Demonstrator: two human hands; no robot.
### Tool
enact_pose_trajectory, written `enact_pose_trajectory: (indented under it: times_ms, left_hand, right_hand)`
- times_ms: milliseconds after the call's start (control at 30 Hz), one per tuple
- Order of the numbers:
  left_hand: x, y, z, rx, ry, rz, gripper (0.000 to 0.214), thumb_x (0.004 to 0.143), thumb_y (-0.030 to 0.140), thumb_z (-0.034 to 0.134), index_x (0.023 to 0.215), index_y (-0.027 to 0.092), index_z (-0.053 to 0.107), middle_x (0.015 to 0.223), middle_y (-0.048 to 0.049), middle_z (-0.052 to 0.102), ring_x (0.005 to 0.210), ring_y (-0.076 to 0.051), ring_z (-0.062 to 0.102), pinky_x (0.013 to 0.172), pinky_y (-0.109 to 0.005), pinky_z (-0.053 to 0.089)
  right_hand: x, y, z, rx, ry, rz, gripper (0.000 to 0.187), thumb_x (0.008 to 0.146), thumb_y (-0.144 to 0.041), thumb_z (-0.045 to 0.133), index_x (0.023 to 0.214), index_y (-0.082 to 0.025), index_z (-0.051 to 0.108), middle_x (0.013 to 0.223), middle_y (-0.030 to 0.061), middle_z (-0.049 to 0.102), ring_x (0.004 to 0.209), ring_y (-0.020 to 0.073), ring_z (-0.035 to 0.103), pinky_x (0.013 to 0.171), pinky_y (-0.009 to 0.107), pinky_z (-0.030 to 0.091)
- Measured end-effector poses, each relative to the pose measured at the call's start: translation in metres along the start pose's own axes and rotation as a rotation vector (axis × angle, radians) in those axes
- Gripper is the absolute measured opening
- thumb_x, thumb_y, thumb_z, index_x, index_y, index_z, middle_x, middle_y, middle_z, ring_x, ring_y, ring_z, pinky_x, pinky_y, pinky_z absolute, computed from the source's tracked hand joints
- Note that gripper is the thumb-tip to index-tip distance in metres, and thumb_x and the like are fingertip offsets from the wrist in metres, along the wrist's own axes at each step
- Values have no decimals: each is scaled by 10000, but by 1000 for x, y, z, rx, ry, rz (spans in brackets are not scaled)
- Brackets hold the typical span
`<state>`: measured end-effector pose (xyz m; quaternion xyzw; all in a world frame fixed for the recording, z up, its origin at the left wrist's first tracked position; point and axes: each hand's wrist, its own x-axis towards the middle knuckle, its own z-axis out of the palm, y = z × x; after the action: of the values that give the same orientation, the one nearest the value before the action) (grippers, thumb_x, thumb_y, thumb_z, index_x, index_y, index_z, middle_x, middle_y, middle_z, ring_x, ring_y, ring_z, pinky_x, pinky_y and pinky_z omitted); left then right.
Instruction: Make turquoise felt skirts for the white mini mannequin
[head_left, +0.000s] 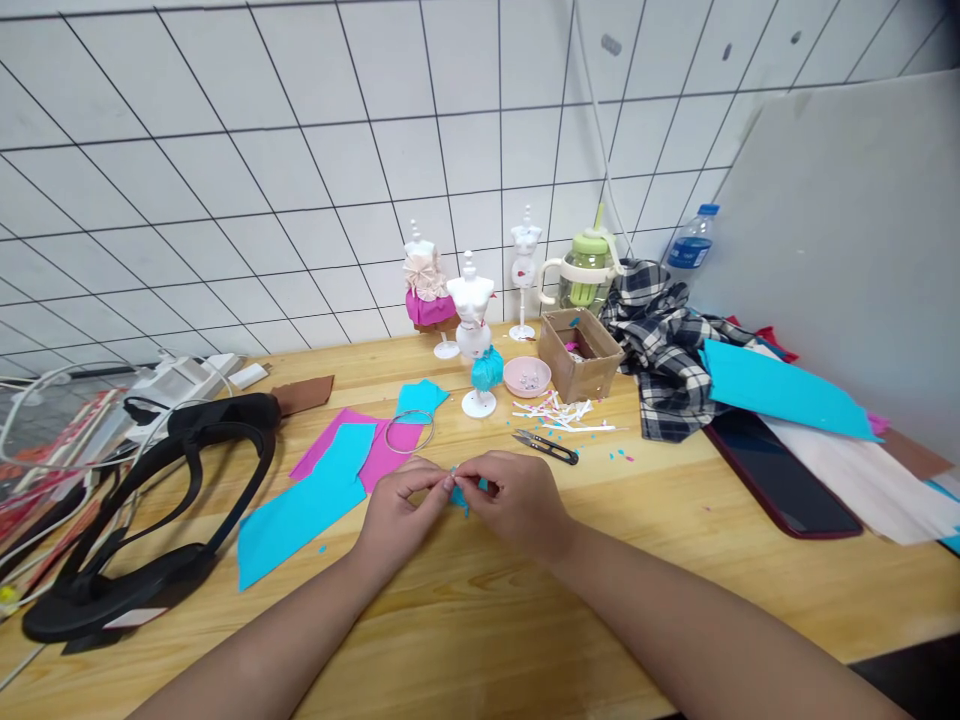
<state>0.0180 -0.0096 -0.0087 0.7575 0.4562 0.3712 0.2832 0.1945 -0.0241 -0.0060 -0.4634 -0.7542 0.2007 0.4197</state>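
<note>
Low over the front middle of the table, my left hand (401,508) and my right hand (519,495) meet fingertip to fingertip. Both pinch a small blue piece of fabric (460,502), mostly hidden by the fingers. Just beyond stands a small white mannequin (471,300) with a gathered blue piece (487,369) at its lower part. A pair of thread snips (546,446) lies to the right of my hands. Left of them are blue fabric sheets (300,515), a magenta sheet (390,458) and a thin metal ring (409,432).
Behind are a dressed mannequin (426,285), another white mannequin (526,265), a pink dish (527,377), a cardboard box (581,365) and a green-lidded jug (589,265). White scraps (559,412) lie in front. A black headset-like frame (202,470) is left; a phone (780,475) is right.
</note>
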Motion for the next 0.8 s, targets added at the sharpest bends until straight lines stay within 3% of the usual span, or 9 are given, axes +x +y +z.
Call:
enact_pose_trajectory:
  times_ms: [100,400,533,800]
  left_hand:
    - [-1,-1,-1,-19,-22,6,260,860,323,562,719,190,735,703,-46,715,686,-167,637,643,-257,491]
    - [2,6,1,92,63,43,207,785,235,591,634,192,727,620,-25,706,599,-152,624,594,-247,479]
    - [2,7,3,128,83,43,186,756,196,574,682,187,745,655,-29,725,608,-150,635,582,-239,482]
    - [2,9,5,180,68,91,198,769,215,574,636,204,721,626,-12,712,587,-140,629,580,-241,463]
  right_hand:
    - [-1,3,1,-55,-28,-49,166,878,-266,556,840,-229,713,773,0,729,689,129,638,636,231,408]
    - [-5,1,5,-185,-18,-94,165,879,-260,532,793,-211,664,739,3,712,680,136,627,614,245,352]
    - [-6,-2,5,-226,-28,-38,146,870,-278,544,795,-206,646,696,1,690,646,136,608,586,246,331]
    - [-3,-4,3,-47,-7,106,84,830,-282,591,806,-214,634,640,-33,644,583,108,580,548,213,367]
